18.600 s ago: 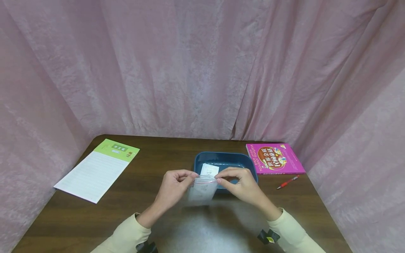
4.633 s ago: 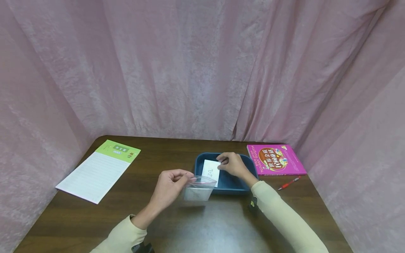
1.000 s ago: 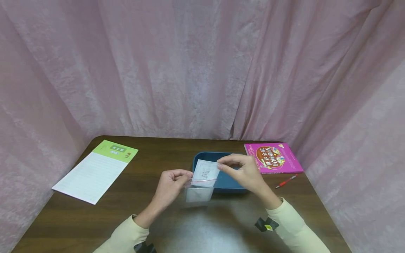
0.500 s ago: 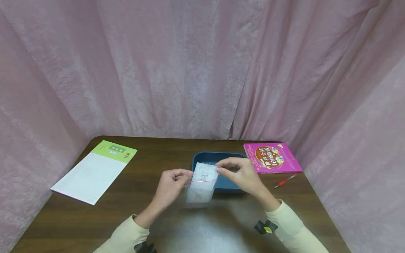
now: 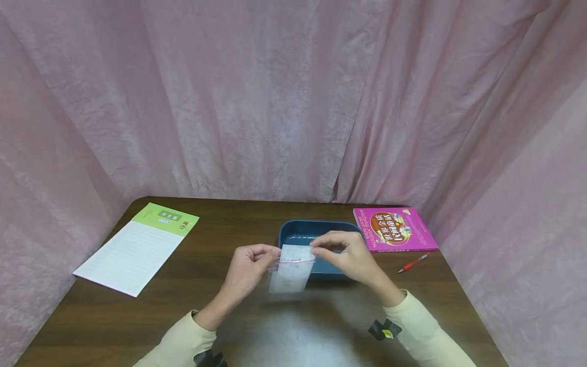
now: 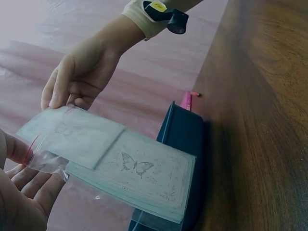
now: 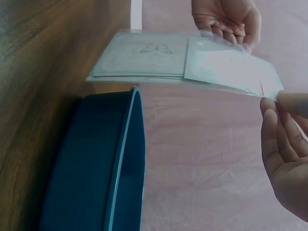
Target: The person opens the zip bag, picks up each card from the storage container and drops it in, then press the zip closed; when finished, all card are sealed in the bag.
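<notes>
My left hand (image 5: 274, 254) pinches the left side of the mouth of a clear zip bag (image 5: 290, 278) with a red seal line, held above the table in front of the blue tray (image 5: 298, 229). My right hand (image 5: 316, 249) pinches the top right corner of a white card (image 5: 295, 253) that sits mostly inside the bag, its top edge above the seal. In the left wrist view the bag (image 6: 82, 139) holds a stack of butterfly-printed cards (image 6: 139, 168). The right wrist view shows the bag (image 7: 144, 60) above the tray's rim (image 7: 130, 159).
A green-topped lined notepad (image 5: 137, 247) lies at the table's left. A pink book (image 5: 394, 229) lies at the back right, with a red pen (image 5: 412, 263) in front of it. Pink curtains close in the table on three sides.
The white card has slid further down into the bag, and my right hand has come down with it. My left hand and the bag have stayed about where they were.
</notes>
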